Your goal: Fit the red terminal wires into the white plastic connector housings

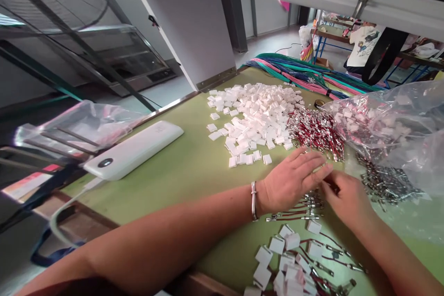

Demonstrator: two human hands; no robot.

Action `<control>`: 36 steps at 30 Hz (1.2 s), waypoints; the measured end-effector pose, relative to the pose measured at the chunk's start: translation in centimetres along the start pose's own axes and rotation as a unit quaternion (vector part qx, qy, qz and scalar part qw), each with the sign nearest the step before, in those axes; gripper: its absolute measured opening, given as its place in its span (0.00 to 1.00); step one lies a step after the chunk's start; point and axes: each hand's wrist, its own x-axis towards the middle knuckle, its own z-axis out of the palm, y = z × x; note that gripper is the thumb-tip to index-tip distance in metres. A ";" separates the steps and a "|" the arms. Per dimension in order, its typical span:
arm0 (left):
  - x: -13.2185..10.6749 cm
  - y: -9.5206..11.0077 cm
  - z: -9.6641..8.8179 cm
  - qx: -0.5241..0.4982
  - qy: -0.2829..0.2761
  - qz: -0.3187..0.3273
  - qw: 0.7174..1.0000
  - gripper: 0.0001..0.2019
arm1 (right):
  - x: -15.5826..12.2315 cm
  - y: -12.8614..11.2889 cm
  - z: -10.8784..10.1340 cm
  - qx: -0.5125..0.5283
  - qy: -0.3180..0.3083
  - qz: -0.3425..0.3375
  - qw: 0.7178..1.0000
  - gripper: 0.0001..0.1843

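Note:
My left hand [293,180] reaches across the table, palm down, its fingers pressed together and their tips close to my right hand. My right hand [348,194] is curled, thumb and fingers pinched together beside the left fingertips. Whatever lies between the fingers is hidden. Under and below my left hand lies a row of short dark red wires [294,215] with metal terminals. Just beyond the hands is a heap of short red wires with terminals [317,132]. Nearer to me lie loose white plastic housings [277,245], some with wires attached.
A large pile of white housings [256,111] covers the table's far middle. Clear plastic bags [409,120] with parts stand at right. Long coloured cable bundles [305,74] run along the back. A white power bank [135,148] with a cable lies left. A person [362,48] sits far behind.

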 end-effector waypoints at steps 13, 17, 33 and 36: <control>0.6 -0.5 -0.2 -0.354 -0.077 -0.410 0.837 0.09 | 1.3 8.6 -5.8 -0.204 -0.084 0.078 0.972 0.08; 0.7 -0.8 -0.3 -0.462 -0.055 -0.477 0.746 0.09 | 1.3 13.2 -5.2 -0.224 -0.114 0.033 0.967 0.07; 0.7 -0.8 -0.5 -0.484 -0.029 -0.479 0.731 0.11 | 0.4 4.9 -2.8 0.091 0.034 0.158 0.983 0.12; 0.7 -0.7 -0.4 -0.483 -0.046 -0.477 0.733 0.13 | 0.0 3.2 -1.8 0.201 -0.017 0.175 0.964 0.17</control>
